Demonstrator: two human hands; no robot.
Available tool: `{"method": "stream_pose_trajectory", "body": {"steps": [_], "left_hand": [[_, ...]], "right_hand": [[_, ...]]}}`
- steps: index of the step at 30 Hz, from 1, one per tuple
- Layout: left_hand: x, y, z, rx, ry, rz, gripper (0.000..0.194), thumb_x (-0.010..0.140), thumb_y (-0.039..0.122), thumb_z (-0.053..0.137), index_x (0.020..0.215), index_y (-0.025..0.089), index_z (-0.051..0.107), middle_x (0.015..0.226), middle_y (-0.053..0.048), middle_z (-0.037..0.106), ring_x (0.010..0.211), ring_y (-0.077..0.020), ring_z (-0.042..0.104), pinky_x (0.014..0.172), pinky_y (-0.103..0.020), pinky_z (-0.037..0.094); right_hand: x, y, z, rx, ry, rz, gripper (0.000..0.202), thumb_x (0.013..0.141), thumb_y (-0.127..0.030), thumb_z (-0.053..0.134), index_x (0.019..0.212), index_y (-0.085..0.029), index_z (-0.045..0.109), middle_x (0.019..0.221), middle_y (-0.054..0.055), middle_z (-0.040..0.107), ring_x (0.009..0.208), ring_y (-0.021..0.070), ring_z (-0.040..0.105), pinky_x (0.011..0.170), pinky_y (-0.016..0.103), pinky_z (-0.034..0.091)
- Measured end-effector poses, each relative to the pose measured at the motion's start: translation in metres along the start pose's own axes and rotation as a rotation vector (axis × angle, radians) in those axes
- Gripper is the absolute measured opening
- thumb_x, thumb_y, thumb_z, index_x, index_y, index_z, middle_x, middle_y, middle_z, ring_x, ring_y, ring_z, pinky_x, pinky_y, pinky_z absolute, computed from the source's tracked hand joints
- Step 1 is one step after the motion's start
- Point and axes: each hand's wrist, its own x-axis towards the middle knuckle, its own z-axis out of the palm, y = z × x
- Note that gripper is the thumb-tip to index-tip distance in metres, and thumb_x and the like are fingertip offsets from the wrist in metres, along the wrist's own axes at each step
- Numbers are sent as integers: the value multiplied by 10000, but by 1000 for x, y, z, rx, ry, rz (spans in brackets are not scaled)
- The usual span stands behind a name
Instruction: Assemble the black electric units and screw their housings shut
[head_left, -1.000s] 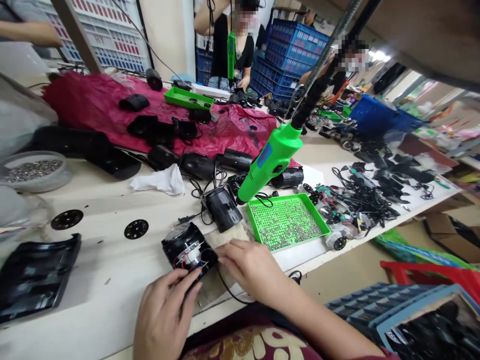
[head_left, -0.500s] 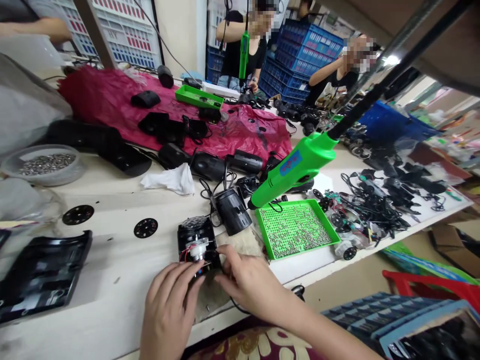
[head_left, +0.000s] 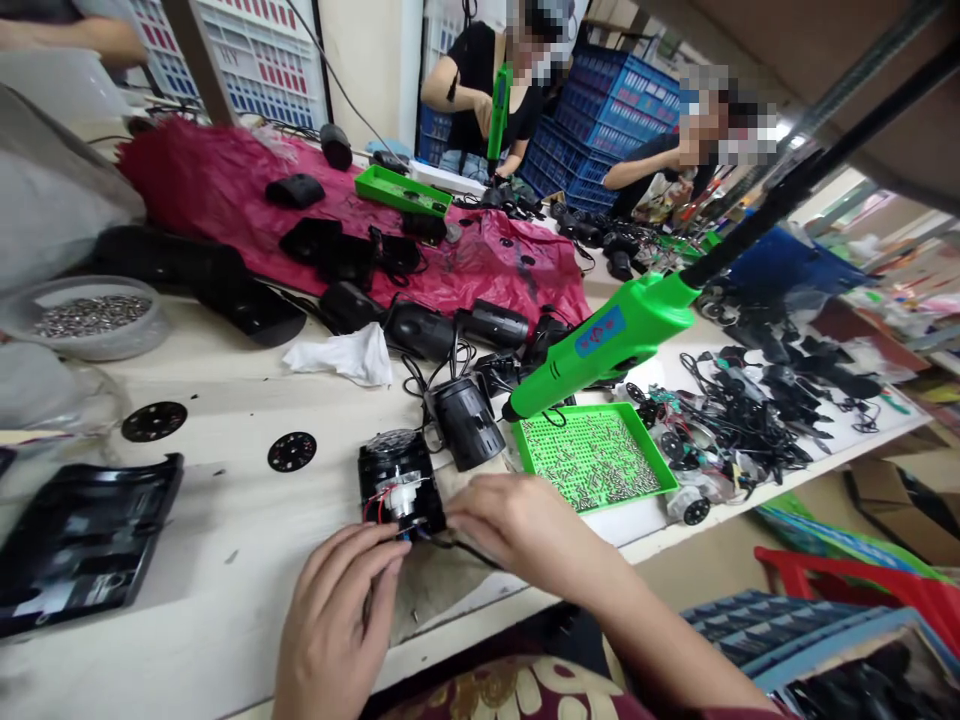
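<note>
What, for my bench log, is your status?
Left hand, right hand both at open black housing. Red wires exposed. Green screwdriver hangs beyond, apparently blocking neither hand.

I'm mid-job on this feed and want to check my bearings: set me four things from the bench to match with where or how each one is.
Things:
1. green power tool
2. open black housing
3. white cloth
4. round tub

Place or state:
A. crumpled on the table
B. holding many small metal pieces
C. slanting, with its tip near the screen-left corner of the green tray
D. at the fingertips of the left hand and right hand

Right pairs: 1-C, 2-D, 3-A, 4-B
</note>
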Motion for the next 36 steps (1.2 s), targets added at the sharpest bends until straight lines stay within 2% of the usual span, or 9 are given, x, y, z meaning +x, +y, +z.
{"method": "stream_pose_trajectory", "body": {"steps": [4, 7, 10, 12, 18, 21, 24, 28, 36], "left_hand": [[-3, -2, 0, -120, 155, -307, 514, 818, 224, 667, 1305, 293, 518, 1301, -87, 555, 1199, -264, 533, 1037, -419, 404], [0, -12, 4, -141, 53, -492, 779, 816, 399, 677, 1491, 315, 297, 1527, -126, 372, 1337, -339, 433, 1077, -543, 375], [4, -24, 10, -38, -86, -461, 945, 811, 508, 656, 1548, 307, 101, 1599, -154, 247, 1418, -363, 313, 1105, -588, 318], [7, -28, 15, -13, -152, -402, 990, 807, 507, 659, 1552, 299, 42, 1603, -169, 233, 1438, -355, 271, 1108, -583, 312], [7, -27, 26, -52, -241, -309, 912, 816, 337, 662, 1536, 342, 102, 1521, -170, 404, 1358, -335, 425, 1035, -549, 425], [8, -26, 27, -24, -231, -275, 861, 831, 377, 643, 1530, 308, 144, 1478, -193, 454, 1321, -340, 473, 1012, -549, 450], [11, -24, 25, -7, -234, -266, 869, 856, 463, 606, 1540, 272, 105, 1495, -215, 424, 1342, -341, 447, 1030, -553, 432], [12, -24, 22, 33, -277, -257, 848, 868, 531, 569, 1542, 319, 99, 1526, -175, 398, 1372, -335, 406, 1036, -554, 429], [7, -25, 18, 25, -234, -276, 607, 962, 396, 447, 1523, 331, 222, 1518, -102, 435, 1380, -243, 408, 1075, -501, 400]], "right_hand": [[34, 3, 7, -235, 70, -52, 104, 948, -231, 576, 950, -160, 651, 886, 48, 681, 749, 176, 633, 616, 284, 409], [49, 4, 13, -320, 57, -94, 87, 914, -231, 625, 881, -151, 636, 869, 59, 670, 726, 183, 610, 600, 292, 376], [50, 6, 16, -330, 44, -117, 104, 902, -214, 645, 821, -150, 637, 809, 49, 665, 694, 179, 604, 582, 295, 348], [45, 9, 18, -331, 35, -132, 119, 900, -212, 654, 795, -159, 635, 773, 29, 661, 675, 170, 602, 574, 292, 334], [21, 20, 19, -301, 51, -108, 171, 930, -249, 618, 778, -171, 628, 737, 2, 649, 661, 152, 609, 577, 281, 335], [16, 23, 17, -275, 77, -82, 196, 971, -264, 548, 816, -175, 631, 753, 0, 643, 702, 147, 620, 604, 270, 355], [16, 25, 15, -280, 114, -41, 204, 969, -276, 544, 811, -178, 627, 751, 4, 633, 693, 156, 602, 612, 281, 347], [16, 27, 13, -291, 120, -17, 183, 954, -254, 562, 799, -173, 616, 736, 6, 616, 671, 158, 577, 605, 286, 326], [17, 23, 11, -312, 129, -46, 191, 957, -257, 544, 798, -171, 605, 748, 14, 617, 662, 158, 549, 606, 294, 293]]}}
